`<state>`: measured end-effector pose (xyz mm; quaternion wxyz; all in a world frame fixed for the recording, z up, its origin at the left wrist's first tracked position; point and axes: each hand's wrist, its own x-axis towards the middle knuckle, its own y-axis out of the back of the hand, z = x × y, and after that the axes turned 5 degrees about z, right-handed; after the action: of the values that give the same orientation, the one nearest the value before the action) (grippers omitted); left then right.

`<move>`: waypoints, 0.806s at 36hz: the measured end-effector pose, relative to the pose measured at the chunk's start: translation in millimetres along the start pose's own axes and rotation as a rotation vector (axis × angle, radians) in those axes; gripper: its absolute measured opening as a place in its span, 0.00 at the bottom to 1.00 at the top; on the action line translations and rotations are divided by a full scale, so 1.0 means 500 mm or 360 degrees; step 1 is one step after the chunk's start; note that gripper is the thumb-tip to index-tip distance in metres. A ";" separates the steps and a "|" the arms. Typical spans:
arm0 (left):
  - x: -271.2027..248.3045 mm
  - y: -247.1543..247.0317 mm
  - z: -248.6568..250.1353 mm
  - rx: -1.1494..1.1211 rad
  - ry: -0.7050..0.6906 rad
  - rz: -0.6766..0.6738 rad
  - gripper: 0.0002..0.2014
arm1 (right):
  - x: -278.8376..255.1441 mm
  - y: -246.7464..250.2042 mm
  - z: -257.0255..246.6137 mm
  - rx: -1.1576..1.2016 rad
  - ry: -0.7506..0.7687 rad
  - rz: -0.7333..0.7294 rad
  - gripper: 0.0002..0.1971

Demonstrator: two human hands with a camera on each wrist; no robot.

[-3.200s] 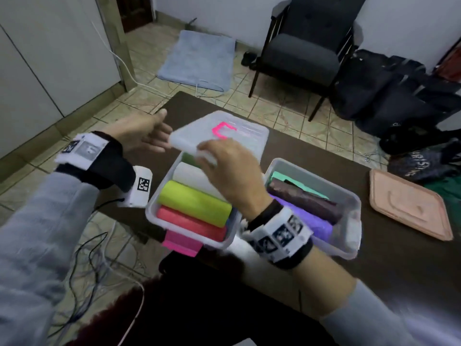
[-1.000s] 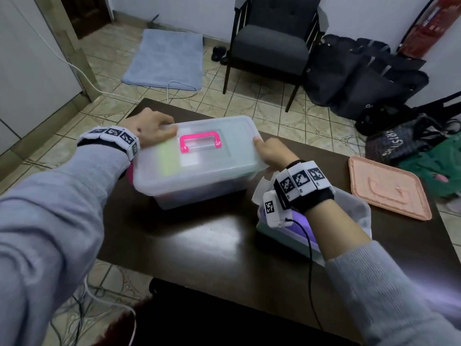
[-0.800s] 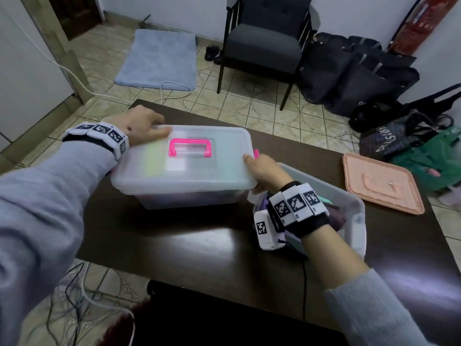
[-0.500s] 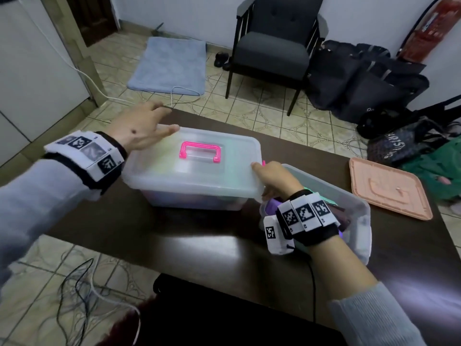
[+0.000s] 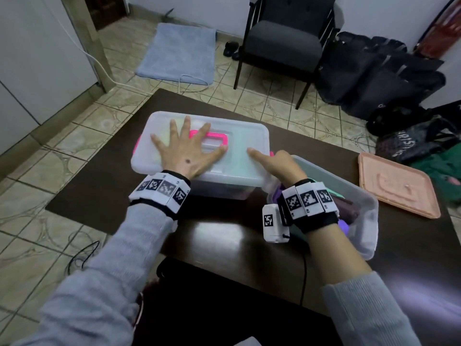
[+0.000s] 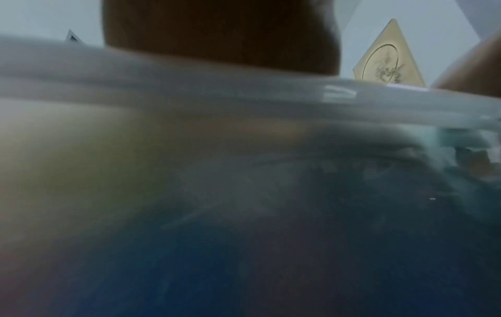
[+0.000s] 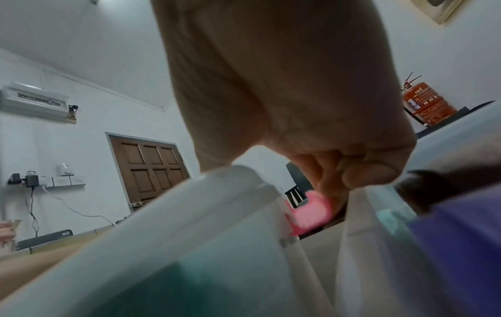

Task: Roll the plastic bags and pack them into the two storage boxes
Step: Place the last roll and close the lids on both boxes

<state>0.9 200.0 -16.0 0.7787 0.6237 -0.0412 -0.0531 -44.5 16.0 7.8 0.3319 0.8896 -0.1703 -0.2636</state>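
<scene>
A person's left hand (image 5: 185, 156) lies flat with fingers spread on the lid (image 5: 245, 136) of a clear storage box (image 5: 224, 189) on a dark table (image 5: 224, 240), partly covering the lid's pink handle (image 5: 214, 139). Their right hand (image 5: 277, 166) is at the box's right end, thumb on top of the lid and fingers (image 7: 360, 175) curled down at a pink latch (image 7: 311, 214). Just to the right sits a second box (image 5: 361, 221), open, with rolled bags (image 5: 345, 208) inside, and a peach lid (image 5: 396, 186) lies apart.

left wrist view blurred, open box (image 5: 369, 216) contents half hidden by right wrist
</scene>
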 end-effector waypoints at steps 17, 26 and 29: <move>0.002 -0.004 0.001 -0.0037 -0.0009 0.0028 0.41 | -0.015 -0.031 -0.018 0.0116 0.0109 0.0218 0.25; 0.009 -0.008 0.002 -0.0027 0.0002 0.0048 0.41 | -0.012 -0.052 -0.015 0.0077 0.0163 0.0387 0.25; 0.011 -0.008 0.003 -0.0023 0.0003 0.0044 0.40 | -0.011 -0.056 -0.014 0.0075 0.0198 0.0409 0.24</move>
<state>6.1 197.1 -19.5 0.7840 0.6175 -0.0485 -0.0421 -41.2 42.4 -4.7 0.3518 0.8826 -0.2680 -0.1593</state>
